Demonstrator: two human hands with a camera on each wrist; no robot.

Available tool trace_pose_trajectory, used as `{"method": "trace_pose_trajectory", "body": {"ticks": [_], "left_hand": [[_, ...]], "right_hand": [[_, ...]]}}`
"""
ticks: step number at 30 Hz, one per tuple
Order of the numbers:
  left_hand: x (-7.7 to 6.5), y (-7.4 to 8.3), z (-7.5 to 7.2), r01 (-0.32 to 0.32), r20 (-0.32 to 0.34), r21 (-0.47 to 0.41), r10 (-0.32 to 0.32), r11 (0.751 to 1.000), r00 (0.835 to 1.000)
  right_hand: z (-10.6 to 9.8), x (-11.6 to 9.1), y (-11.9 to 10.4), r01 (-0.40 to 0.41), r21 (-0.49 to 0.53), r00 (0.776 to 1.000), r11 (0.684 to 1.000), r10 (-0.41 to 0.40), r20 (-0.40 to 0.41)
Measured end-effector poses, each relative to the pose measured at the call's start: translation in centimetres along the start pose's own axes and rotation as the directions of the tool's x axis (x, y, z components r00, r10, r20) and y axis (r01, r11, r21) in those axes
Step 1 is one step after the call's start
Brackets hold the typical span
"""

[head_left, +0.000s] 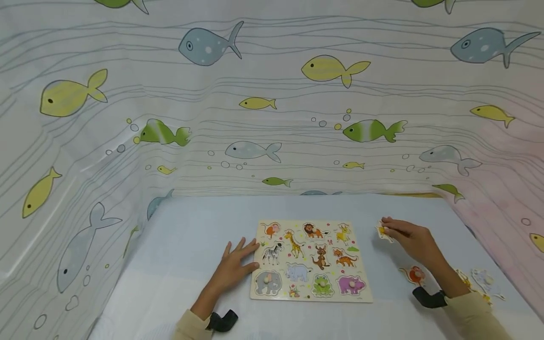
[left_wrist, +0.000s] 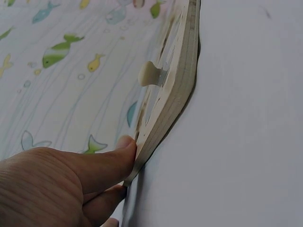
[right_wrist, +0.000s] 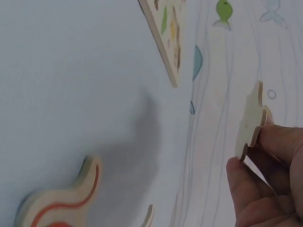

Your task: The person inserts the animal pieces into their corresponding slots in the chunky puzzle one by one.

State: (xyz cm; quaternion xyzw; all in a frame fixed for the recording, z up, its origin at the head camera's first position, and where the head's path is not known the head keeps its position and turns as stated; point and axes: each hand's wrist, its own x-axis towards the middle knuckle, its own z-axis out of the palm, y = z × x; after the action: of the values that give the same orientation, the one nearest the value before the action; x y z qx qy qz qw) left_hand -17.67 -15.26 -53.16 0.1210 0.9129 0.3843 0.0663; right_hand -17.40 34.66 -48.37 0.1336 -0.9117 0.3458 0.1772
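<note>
Fish-print cloth backs a pale table where the flat left hand (head_left: 233,269) steadies a wooden puzzle board (head_left: 311,260); the right hand (head_left: 410,238) pinches a thin animal-shaped piece (head_left: 384,232).

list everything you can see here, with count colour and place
puzzle board: one, pale wood with animal pictures, centre of table
held puzzle piece: one, yellowish, lifted right of the board
loose puzzle pieces: one orange-red, at least two paler, on the table at right
table: one, light blue cover
fish curtain: white with blue, yellow, green fish, behind and at both sides
wrist straps: two, black
left hand: fingers touching the board's left edge
right hand: pinching the held puzzle piece
</note>
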Motion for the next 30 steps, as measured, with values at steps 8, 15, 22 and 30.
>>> {"method": "trace_pose_trajectory", "body": {"ticks": [8,15,22,30], "left_hand": [[0.0,0.1,-0.2,-0.008,-0.001,-0.007,0.008,1.000,1.000],[0.0,0.2,-0.2,-0.027,-0.006,-0.010,0.027,1.000,1.000],[0.0,0.1,-0.2,-0.037,-0.012,-0.005,0.037,0.999,0.999],[0.0,0.2,-0.3,-0.040,-0.004,-0.009,0.040,0.999,0.999]], "right_hand": [[2.7,1.5,-1.1,0.054,0.044,0.998,0.998,-0.055,0.025],[4.8,2.3,-1.4,0.141,0.034,0.990,0.989,-0.141,-0.013],[6.7,3.3,-1.8,0.115,0.002,0.993,0.993,-0.115,0.019],[7.9,3.6,-2.4,0.085,0.005,0.995,0.996,-0.085,0.048]]}}
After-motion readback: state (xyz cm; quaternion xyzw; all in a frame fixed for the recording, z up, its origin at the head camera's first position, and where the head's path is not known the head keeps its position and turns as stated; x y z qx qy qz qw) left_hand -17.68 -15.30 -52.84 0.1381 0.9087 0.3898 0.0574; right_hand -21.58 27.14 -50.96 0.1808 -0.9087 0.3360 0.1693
